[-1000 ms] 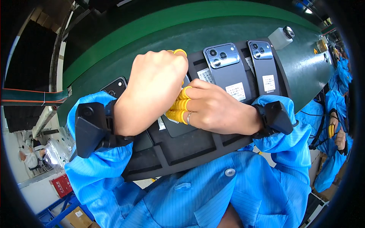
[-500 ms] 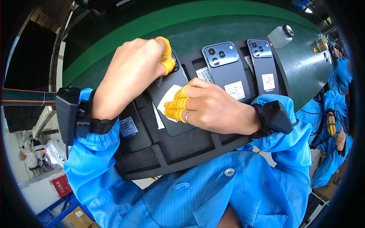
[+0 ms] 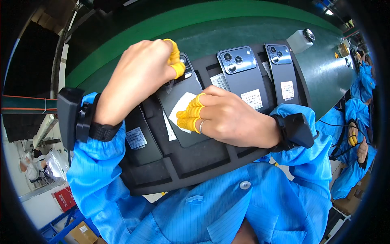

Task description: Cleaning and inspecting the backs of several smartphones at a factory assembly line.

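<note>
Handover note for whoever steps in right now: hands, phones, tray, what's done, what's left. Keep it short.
Left hand: closed, yellow-capped fingertips pinching at the top corner of the second phone, near its camera.
Right hand: capped fingertips pressing down on the white label on that phone's back.
Phones: four lie back-up, side by side, in the black tray, which sits on the green belt.
Done: cannot tell from this view.
Left: the second phone is in hand; the other three are untouched.
</note>
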Demonstrator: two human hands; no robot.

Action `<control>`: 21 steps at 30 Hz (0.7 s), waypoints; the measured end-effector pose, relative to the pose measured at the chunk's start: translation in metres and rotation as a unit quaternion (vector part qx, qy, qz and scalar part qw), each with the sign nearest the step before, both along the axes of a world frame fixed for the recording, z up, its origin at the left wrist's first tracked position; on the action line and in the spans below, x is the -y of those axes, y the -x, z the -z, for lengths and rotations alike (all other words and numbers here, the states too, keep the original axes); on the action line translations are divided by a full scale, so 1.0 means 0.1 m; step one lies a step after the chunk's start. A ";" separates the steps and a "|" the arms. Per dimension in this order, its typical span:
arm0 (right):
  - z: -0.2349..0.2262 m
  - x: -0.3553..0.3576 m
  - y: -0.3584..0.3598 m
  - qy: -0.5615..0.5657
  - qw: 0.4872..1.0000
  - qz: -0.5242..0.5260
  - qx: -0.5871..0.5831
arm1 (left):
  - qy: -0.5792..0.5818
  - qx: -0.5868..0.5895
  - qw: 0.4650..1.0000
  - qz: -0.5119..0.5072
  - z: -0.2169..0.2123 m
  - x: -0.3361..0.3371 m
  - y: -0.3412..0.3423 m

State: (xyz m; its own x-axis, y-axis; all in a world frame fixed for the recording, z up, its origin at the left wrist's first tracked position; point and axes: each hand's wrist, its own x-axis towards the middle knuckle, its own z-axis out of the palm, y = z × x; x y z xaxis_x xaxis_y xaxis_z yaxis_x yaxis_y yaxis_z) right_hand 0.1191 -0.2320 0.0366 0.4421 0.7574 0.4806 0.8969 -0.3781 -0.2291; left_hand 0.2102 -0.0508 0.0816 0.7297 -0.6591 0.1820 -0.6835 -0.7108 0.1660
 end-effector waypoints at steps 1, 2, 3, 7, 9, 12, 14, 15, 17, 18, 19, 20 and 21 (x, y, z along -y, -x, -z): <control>-0.01 0.00 0.00 0.000 1.000 -0.001 -0.001 | 0.029 0.006 1.000 0.000 -0.02 -0.04 -0.02; -0.01 0.00 0.00 0.004 1.000 0.000 -0.013 | 0.018 -0.028 0.999 -0.034 -0.06 -0.09 -0.03; -0.03 0.02 0.01 0.011 1.000 0.008 -0.023 | 0.073 -0.017 0.997 -0.026 -0.05 -0.17 -0.07; 0.00 0.06 0.01 -0.001 0.999 0.016 -0.041 | 0.272 0.002 0.957 -0.100 -0.21 -0.74 -0.12; -0.01 0.03 0.01 -0.003 0.999 0.009 -0.052 | 0.444 -0.102 0.884 -0.106 -0.27 -1.13 0.00; -0.07 -0.01 0.03 -0.008 0.999 -0.002 -0.049 | 0.512 -0.111 0.845 -0.104 -0.27 -1.55 0.17; -0.12 -0.01 0.03 -0.016 0.998 0.003 -0.059 | 0.545 -0.091 0.828 -0.090 -0.21 -1.54 0.14; -0.08 0.01 0.02 -0.015 0.998 0.004 -0.060 | 0.576 -0.075 0.811 -0.074 -0.18 -1.49 0.09; -0.02 0.03 0.01 -0.001 0.998 0.023 -0.054 | 0.589 -0.123 0.795 -0.077 -0.18 -1.56 0.04; -0.08 0.04 0.00 0.019 0.998 0.011 -0.065 | 0.594 -0.126 0.792 -0.064 -0.23 -1.55 0.10; -0.09 0.02 0.00 0.018 0.998 0.002 -0.065 | 0.599 -0.130 0.789 -0.050 -0.26 -1.56 0.14; -0.10 0.00 0.00 0.010 0.998 0.004 -0.066 | 0.598 -0.124 0.789 -0.057 -0.29 -1.62 0.18; -0.10 0.00 0.01 0.005 0.998 0.014 -0.068 | 0.566 -0.098 0.814 -0.085 -0.29 -1.68 0.17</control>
